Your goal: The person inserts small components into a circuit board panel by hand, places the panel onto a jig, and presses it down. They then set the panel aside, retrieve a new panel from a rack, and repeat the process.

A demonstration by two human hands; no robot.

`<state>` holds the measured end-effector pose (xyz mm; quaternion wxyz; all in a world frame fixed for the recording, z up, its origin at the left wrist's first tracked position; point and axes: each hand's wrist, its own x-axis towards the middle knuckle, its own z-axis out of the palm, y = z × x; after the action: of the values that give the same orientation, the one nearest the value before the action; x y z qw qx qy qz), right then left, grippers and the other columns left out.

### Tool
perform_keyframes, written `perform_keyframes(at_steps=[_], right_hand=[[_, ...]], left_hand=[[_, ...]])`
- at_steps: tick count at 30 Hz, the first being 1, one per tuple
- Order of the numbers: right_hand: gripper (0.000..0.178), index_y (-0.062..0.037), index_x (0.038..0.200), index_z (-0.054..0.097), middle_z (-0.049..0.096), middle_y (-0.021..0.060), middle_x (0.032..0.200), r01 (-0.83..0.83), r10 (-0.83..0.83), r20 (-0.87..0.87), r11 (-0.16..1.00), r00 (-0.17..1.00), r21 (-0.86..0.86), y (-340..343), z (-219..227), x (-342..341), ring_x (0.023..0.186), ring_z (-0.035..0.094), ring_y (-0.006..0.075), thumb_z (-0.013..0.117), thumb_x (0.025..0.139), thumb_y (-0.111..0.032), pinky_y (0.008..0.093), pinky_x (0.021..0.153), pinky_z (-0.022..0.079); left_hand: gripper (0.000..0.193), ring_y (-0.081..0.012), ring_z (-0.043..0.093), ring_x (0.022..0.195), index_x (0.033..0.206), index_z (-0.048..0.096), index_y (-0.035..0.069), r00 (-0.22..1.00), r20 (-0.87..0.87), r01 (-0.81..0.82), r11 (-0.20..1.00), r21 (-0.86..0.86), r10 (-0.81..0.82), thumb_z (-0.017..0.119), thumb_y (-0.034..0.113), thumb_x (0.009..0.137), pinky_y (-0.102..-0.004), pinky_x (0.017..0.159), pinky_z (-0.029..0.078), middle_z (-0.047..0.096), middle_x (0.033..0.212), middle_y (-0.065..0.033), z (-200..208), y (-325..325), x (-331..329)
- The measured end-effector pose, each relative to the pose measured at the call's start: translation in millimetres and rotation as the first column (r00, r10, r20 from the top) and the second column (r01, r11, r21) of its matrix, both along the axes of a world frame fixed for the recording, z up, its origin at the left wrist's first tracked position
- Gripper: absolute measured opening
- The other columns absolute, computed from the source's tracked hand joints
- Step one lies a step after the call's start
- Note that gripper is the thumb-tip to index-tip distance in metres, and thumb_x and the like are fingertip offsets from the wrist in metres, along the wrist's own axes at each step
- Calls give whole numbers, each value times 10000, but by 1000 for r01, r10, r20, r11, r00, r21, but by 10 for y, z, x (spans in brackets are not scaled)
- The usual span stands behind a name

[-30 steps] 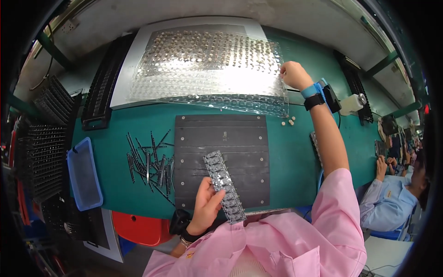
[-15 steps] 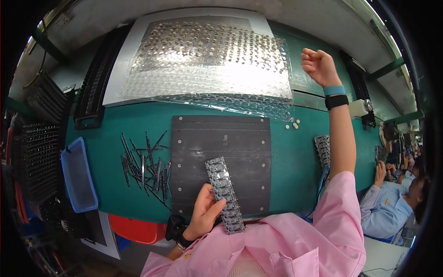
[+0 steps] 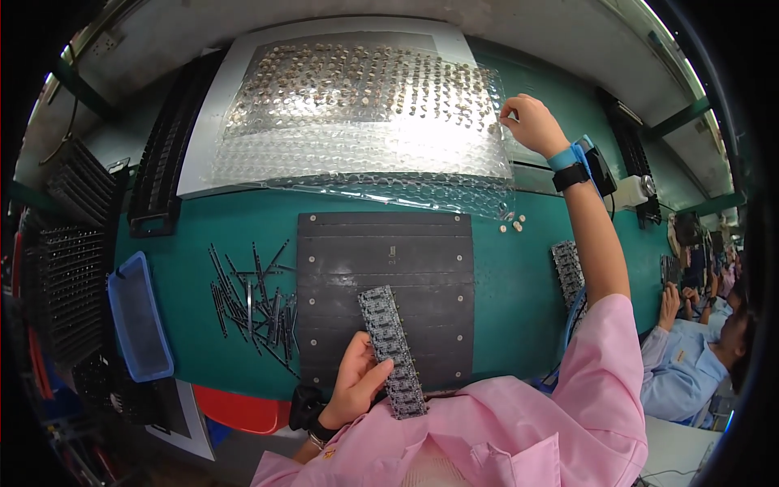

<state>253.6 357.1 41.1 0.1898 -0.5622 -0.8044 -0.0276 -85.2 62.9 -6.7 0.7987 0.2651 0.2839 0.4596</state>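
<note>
My left hand (image 3: 355, 385) grips a long, narrow panel of circuit boards (image 3: 387, 329) by its left edge, thumb on top. The panel tilts over the lower part of a dark grey board (image 3: 345, 252) with screws along its sides. My right hand (image 3: 535, 126) is stretched far forward, at the right edge of a clear plastic tray (image 3: 324, 150) with round pockets. Its thumb and fingertips are pinched together; what lies between them, if anything, is too small to make out. Many small round metallic parts (image 3: 324, 81) sit in the tray's far pockets.
A pile of thin black strips (image 3: 256, 304) and a blue bin (image 3: 142, 321) lie to the left. On the right are several loose round parts (image 3: 518, 227) and another circuit panel (image 3: 567, 268). Black racks (image 3: 174, 146) stand at the left. A co-worker (image 3: 686, 349) sits at the right.
My right hand has moved left and a little down, reaching the tray's right edge. The left hand still holds the circuit panel; the whole view has shifted slightly.
</note>
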Motion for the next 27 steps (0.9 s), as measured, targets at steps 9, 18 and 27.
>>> perform_keyframes(at_steps=[9,18,27], right_hand=[[112,-22,733,509,377,-3,559,-390,-413,-866,776,281,-496,-18,319,171,492,341,103,546,718,-126,221,406,304],[137,8,762,571,437,39,573,59,-66,-83,995,994,-81,12,46,17,516,400,123,556,724,-123,248,469,378],[157,-42,835,618,607,120,747,108,-149,-86,924,985,-366,282,158,87,674,573,206,592,749,-170,319,605,440]], left_hand=[[280,-112,489,888,1098,341,5,1000,20,1,999,-34,0,431,-11,833,-257,777,412,477,1019,-87,-5,1,3],[283,-107,489,870,1102,341,10,1000,18,-2,999,-47,3,432,-5,835,-248,745,417,478,1004,-78,-5,-16,2],[272,-110,490,866,1091,344,18,998,62,-10,996,-88,15,431,-8,835,-244,735,417,480,1000,-76,14,-11,-4]])
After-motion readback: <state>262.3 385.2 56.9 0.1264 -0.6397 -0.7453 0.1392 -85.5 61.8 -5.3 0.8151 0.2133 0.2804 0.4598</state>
